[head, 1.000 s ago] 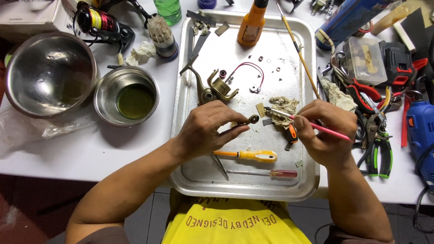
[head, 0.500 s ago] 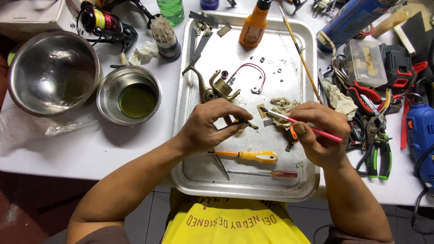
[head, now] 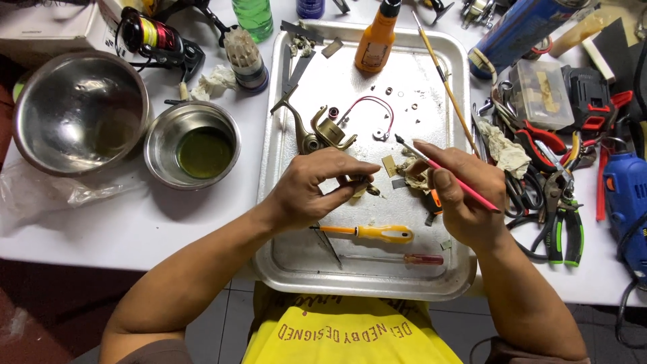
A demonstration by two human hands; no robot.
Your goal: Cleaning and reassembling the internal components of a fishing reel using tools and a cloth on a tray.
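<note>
Head view shows me a metal tray on a white table, very crowded around. On the tray lie a yellow screwdriver, a red screwdriver, a brass reel body and an orange bottle. Left of the tray stand two steel bowls; right of it are pliers and a blue drill. Nothing covers the hands.

The brush has its long axis diagonal, bristle tip up-left, pink handle down-right. My right hand is closed around it like a pen. My left hand pinches narrowly a small metal part above the middle of the tray, near the brush tip.
</note>
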